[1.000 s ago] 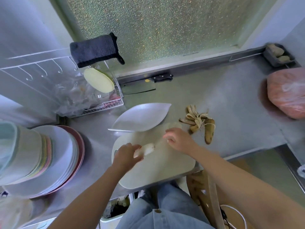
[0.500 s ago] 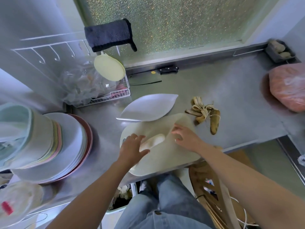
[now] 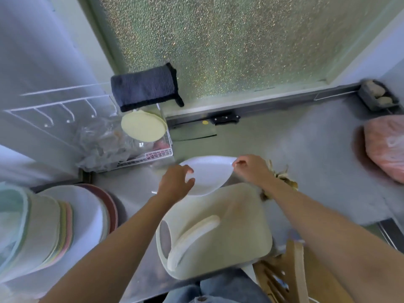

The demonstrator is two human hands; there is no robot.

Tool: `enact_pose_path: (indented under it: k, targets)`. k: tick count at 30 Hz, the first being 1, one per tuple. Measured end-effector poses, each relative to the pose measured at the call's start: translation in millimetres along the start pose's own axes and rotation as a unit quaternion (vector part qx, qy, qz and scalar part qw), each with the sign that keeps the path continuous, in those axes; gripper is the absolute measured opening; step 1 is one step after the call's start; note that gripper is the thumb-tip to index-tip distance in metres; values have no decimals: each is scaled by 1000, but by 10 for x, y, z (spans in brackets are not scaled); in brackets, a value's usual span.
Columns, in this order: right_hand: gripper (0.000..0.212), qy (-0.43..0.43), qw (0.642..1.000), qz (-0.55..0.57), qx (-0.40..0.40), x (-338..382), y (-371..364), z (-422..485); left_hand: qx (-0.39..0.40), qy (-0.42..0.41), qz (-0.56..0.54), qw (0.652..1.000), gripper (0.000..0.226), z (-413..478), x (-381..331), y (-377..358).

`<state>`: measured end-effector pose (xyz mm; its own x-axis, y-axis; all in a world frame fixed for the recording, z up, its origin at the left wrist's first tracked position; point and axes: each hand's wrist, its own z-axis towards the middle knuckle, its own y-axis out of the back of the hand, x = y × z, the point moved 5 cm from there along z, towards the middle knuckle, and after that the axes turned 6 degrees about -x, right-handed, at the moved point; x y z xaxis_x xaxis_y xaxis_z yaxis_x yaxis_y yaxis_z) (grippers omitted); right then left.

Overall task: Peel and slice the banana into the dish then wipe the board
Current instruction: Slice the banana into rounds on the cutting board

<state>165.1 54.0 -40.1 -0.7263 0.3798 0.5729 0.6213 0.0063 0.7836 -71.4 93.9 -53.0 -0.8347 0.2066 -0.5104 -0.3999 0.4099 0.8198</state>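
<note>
Banana (image 3: 195,234), peeled and pale, lies free on the cutting board (image 3: 236,217), slanting from the board's handle hole toward its middle; neither hand touches it. Both hands are past the board, at the white leaf-shaped dish (image 3: 209,173). Fingers of the right hand (image 3: 251,169) are curled, thumb and forefinger closed in a pinch at the dish's right-hand tip. Fingers of the left hand (image 3: 175,182) are loosely spread and bent over the dish's left rim; the blur hides whether they grip it or only rest on it. The dish sits on the steel counter (image 3: 306,154) just behind the board's far edge, its near rim meeting that edge. The board lies at the counter's front edge, its near corner hanging out over the person's lap. Right of the board's far corner, partly hidden by the right forearm, lies the brown banana peel (image 3: 284,178). Toward the counter's back edge, under the frosted window, a cleaver (image 3: 194,132) with a black handle lies flat. Left of it stands a wire rack (image 3: 153,153) holding crumpled plastic and a pale yellow round lid (image 3: 143,126), with a dark cloth (image 3: 146,88) hung above. A stack of plates (image 3: 65,224) fills the counter's left end, and a pink bag (image 3: 387,147) sits at its right end.
</note>
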Motion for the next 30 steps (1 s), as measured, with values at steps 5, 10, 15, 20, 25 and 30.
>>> enact_pose_path:
  k: [5,10,15,20,25,30]
  targets:
    - [35,37,999,2,13,117,-45,731,22,11,31,999,47,584,-84,-14]
    - [64,76,993,-75,46,128,-246,1359,96,52,65,992,71,1003,74,-220]
    - [78,66,973,-207,80,90,-380,1577,42,102,64,992,43,1113,103,-213]
    - [69,81,958,-273,-15,152,-371,1590,22,93,80,992,35,1132,44,-192]
    - [41,100,952,-288,-38,147,-363,1623,13,83,75,994,36,1107,19,-167]
    - [37,114,973,-201,18,92,-384,1567,1,63,63,996,36,1051,-25,-111]
